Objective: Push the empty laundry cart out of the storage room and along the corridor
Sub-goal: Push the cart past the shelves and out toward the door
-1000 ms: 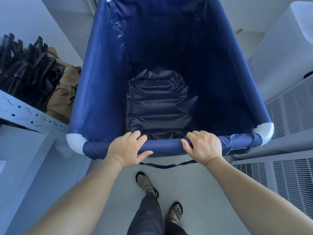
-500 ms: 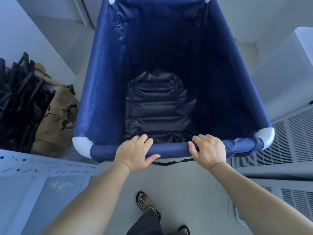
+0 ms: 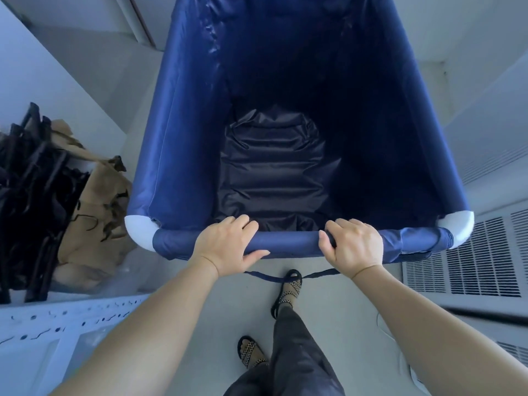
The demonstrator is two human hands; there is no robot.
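A tall laundry cart (image 3: 183, 132) of dark blue fabric with white corner joints fills the middle of the view, its inside bare down to the wrinkled bottom. My left hand (image 3: 228, 244) grips the near padded rail left of centre. My right hand (image 3: 353, 244) grips the same rail right of centre, thumb wrapped over it. A blue strap (image 3: 268, 277) hangs below the rail. My sandalled feet stand on the pale floor just behind the cart.
A white perforated metal shelf (image 3: 71, 315) at the left carries black hangers (image 3: 31, 195) and a tan bag (image 3: 97, 207), close to the cart's left corner. White louvred units (image 3: 480, 258) line the right side. A wall and door frame (image 3: 143, 27) stand ahead left.
The cart has rolled forward past the shelf, which now lies lower and nearer in view. My feet have stepped forward; both hands kept their grip on the rail.
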